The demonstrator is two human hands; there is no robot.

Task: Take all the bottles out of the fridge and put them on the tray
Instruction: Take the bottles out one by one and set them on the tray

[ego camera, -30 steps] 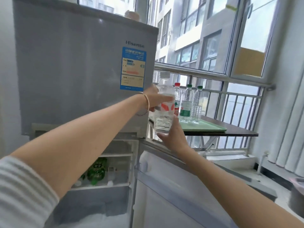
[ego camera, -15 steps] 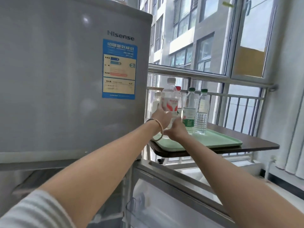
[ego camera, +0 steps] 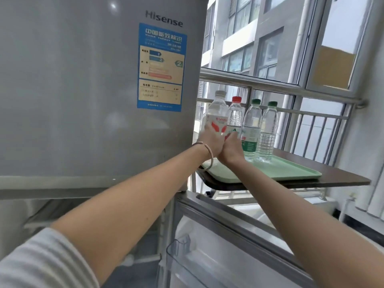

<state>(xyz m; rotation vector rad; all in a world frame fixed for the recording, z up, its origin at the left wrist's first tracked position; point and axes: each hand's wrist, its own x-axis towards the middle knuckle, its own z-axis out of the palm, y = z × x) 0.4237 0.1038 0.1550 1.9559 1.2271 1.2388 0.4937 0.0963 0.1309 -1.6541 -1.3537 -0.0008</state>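
Protruding above left hand (ego camera: 211, 143), right hand (ego camera: 231, 151), bottle (ego camera: 217, 116)

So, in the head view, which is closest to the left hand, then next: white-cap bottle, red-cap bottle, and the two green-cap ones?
1. The white-cap bottle, gripped by the left hand, leftmost.
2. The red-cap bottle, just right.
3. The green-label bottle, further right.
4. The rightmost green-cap bottle, row's end.
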